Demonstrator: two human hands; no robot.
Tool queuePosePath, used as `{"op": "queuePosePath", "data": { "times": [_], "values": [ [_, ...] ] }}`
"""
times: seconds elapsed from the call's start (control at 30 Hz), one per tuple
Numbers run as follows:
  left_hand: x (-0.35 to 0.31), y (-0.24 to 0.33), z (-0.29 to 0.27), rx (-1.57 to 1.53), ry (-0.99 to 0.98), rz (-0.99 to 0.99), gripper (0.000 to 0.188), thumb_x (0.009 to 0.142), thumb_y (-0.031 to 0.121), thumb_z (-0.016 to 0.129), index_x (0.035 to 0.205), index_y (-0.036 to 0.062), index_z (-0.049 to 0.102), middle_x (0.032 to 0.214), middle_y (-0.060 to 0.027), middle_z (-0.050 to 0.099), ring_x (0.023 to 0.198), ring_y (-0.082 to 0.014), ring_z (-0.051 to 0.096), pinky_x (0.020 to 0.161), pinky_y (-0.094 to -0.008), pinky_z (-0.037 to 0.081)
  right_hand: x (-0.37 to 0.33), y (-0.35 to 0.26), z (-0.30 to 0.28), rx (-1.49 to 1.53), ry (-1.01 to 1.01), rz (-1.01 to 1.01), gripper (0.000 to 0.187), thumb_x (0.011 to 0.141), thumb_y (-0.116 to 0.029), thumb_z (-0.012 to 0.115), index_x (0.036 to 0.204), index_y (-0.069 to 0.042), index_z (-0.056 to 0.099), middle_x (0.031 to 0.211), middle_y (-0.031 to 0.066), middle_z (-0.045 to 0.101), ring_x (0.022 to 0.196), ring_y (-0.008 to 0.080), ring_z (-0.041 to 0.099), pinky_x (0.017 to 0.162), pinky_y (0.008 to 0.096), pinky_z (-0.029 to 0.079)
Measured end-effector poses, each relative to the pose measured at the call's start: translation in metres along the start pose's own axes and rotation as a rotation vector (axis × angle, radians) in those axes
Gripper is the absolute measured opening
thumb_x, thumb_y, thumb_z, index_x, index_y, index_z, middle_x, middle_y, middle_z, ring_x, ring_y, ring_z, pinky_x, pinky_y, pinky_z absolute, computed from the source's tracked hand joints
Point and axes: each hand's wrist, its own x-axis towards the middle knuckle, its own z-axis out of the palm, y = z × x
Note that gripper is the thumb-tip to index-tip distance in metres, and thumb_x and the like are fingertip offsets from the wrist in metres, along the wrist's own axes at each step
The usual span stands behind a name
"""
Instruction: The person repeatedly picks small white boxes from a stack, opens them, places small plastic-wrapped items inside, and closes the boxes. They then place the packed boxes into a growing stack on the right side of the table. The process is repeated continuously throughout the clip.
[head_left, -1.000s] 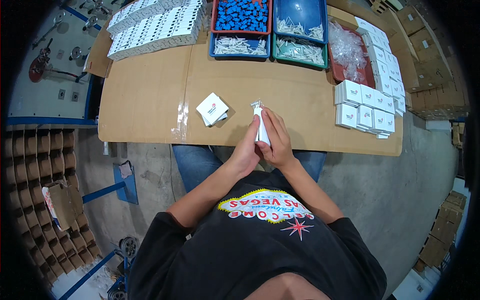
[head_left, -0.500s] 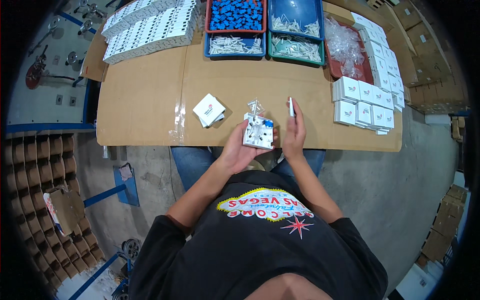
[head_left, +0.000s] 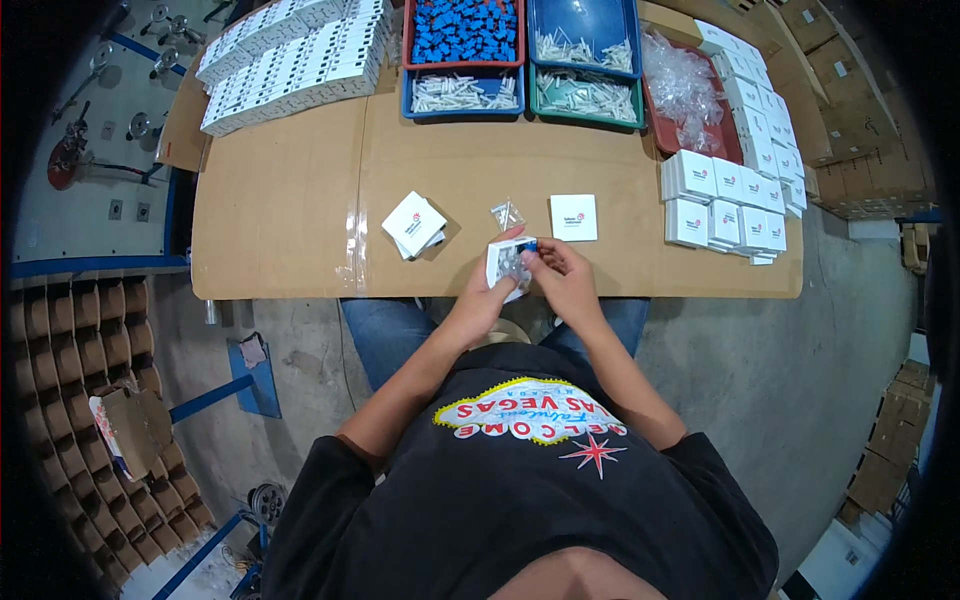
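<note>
My left hand (head_left: pixel 478 307) is closed around a white square plastic housing (head_left: pixel 503 262), tilted up, its inside with small fittings partly showing. The fingers of my right hand (head_left: pixel 566 283) are closed on the housing's right edge, beside a small blue connector (head_left: pixel 528 249) at its upper corner. Fingers hide part of that corner. Just beyond the hands a small clear bag of screws (head_left: pixel 507 215) lies on the cardboard. To its right a white square cover (head_left: pixel 573 218) with a small red mark lies flat. Left of the hands is a small stack of similar white covers (head_left: pixel 414 225).
Cardboard (head_left: pixel 280 220) covers the table. Along the back are a red tray of blue connectors (head_left: pixel 465 32), trays of white plugs (head_left: pixel 465 93) and a red tray of clear bags (head_left: pixel 685 90). White boxes (head_left: pixel 300 80) are stacked back left; more white squares (head_left: pixel 690 222) stand at right.
My right hand has put the white cover down flat on the table and moved in to the housing. The screw bag now lies on the cardboard. The housing has tilted up in my left hand.
</note>
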Motion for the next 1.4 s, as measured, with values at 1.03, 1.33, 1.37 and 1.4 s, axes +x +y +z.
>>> {"op": "queuePosePath", "data": {
  "times": [1.03, 1.33, 1.37, 1.4],
  "values": [
    [-0.007, -0.010, -0.003, 0.445, 0.141, 0.270, 0.051, 0.096, -0.013, 0.049, 0.142, 0.0076, 0.052, 0.130, -0.0098, 0.061, 0.119, -0.0178, 0.059, 0.102, -0.0309, 0.047, -0.004, 0.005, 0.031, 0.401, -0.016, 0.287, 0.028, 0.102, -0.007, 0.065, 0.127, 0.004, 0.072, 0.111, 0.0049, 0.075, 0.100, 0.0122, 0.070, 0.087, 0.0268, 0.056],
    [-0.044, 0.066, 0.030, 0.780, 0.217, 0.590, 0.060, 0.079, -0.016, 0.059, 0.134, 0.0082, 0.060, 0.138, -0.0234, 0.052, 0.134, -0.0441, 0.052, 0.110, -0.0467, 0.045, -0.027, -0.068, 0.054, 0.588, -0.058, -0.049, 0.039, 0.107, 0.003, 0.050, 0.145, 0.008, 0.055, 0.147, 0.0181, 0.062, 0.135, 0.0249, 0.060, 0.116, 0.0381, 0.047],
    [-0.047, 0.070, 0.030, 0.786, 0.218, 0.584, 0.060, 0.079, -0.016, 0.059, 0.134, 0.0082, 0.059, 0.137, -0.0234, 0.052, 0.134, -0.0443, 0.052, 0.111, -0.0468, 0.045, -0.029, -0.072, 0.054, 0.605, -0.074, -0.053, 0.040, 0.107, 0.003, 0.050, 0.146, 0.008, 0.055, 0.148, 0.0186, 0.061, 0.136, 0.0255, 0.060, 0.116, 0.0383, 0.047],
    [-0.050, 0.073, 0.030, 0.792, 0.220, 0.578, 0.060, 0.079, -0.015, 0.059, 0.134, 0.0082, 0.059, 0.137, -0.0233, 0.052, 0.134, -0.0445, 0.052, 0.111, -0.0468, 0.045, -0.030, -0.075, 0.055, 0.623, -0.090, -0.056, 0.040, 0.107, 0.003, 0.050, 0.146, 0.009, 0.054, 0.149, 0.0191, 0.060, 0.137, 0.0261, 0.059, 0.117, 0.0385, 0.047]
  ]
}}
